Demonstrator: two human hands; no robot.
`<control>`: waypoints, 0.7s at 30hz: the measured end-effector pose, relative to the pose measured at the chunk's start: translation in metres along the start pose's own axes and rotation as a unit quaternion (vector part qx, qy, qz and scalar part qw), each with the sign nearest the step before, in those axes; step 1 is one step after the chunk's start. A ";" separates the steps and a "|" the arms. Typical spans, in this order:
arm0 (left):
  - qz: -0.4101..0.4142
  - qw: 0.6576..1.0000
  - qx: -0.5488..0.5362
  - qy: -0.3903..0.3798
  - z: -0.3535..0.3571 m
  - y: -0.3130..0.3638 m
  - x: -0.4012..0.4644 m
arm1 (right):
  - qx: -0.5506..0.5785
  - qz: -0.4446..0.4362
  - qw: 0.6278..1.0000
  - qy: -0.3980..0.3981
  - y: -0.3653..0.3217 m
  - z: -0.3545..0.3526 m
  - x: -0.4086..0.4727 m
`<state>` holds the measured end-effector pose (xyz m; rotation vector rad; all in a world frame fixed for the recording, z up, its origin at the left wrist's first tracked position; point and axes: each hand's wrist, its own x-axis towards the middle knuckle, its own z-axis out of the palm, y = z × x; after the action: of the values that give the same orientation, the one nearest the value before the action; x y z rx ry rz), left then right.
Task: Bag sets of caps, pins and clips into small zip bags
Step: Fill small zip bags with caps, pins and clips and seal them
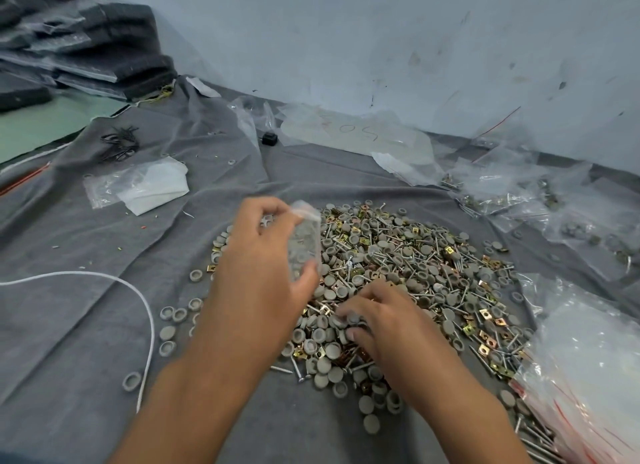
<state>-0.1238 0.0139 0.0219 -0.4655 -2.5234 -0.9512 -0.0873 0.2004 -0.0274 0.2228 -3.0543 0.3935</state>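
- While the left hand (263,273) hovers above the near-left edge of the pile (398,283), its curled fingers and thumb grip a small zip bag (305,241), held upright with its mouth at the top; grey shapes show through the clear plastic, too blurred to name.
- Just to the right and lower, the right hand (384,325) rests on the pile, fingertips (348,313) curled down among the grey caps (329,349); they appear to pinch one or two caps, though the grasp is partly hidden.
- The pile mixes grey round caps, silver pins (446,290) and brass-coloured square clips (485,349), spread over a grey cloth (86,325) on the desk.
- Loose caps lie scattered on the cloth left of the left hand, near a white cord (145,307).
- A stack of empty zip bags (588,366) with red seals lies at the right edge, beside the right forearm.
- Filled bags (512,193) lie at the far right, well apart from both hands.
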 end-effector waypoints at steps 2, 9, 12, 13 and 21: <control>0.005 0.999 0.008 -0.045 0.009 -0.001 -0.004 | 0.001 0.005 1.000 0.006 0.000 0.001 -0.001; 0.015 0.996 -0.013 -0.092 0.025 -0.001 -0.004 | 0.093 0.033 0.994 0.043 0.006 0.000 -0.002; 0.022 0.993 -0.018 -0.117 0.030 0.000 -0.004 | 0.185 0.058 0.971 0.138 0.010 -0.010 -0.003; 0.026 0.992 -0.022 -0.123 0.032 0.000 -0.004 | 0.228 0.058 0.956 0.177 0.009 -0.015 -0.004; 0.041 0.986 -0.068 -0.143 0.036 0.004 -0.005 | 0.291 -0.075 0.892 0.339 -0.020 -0.022 -0.001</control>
<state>-0.1265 0.0408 -0.0028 -0.7924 -2.6754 -1.0988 -0.0829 0.1869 -0.0011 0.2661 -2.1523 1.0985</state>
